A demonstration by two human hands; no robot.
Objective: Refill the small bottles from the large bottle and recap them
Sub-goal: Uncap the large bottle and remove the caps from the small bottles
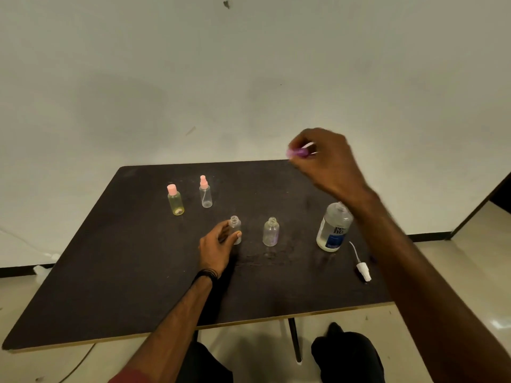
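Blurred grip, hidden bottle parts

The right hand point(329, 161) is motion-blurred, so the purple cap point(297, 153) it pinches shows no clear shape; its forearm covers the large bottle's point(333, 228) neck, the left hand's fingers point(238, 234) hide part of an uncapped small bottle point(235, 226), and the label's small print is unreadable.

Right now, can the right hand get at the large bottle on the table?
Probably not at once. The right hand is raised over the far table edge and pinches a purple cap. The large bottle stands open under that forearm, with nothing around it; the hand would first have to put the cap down.
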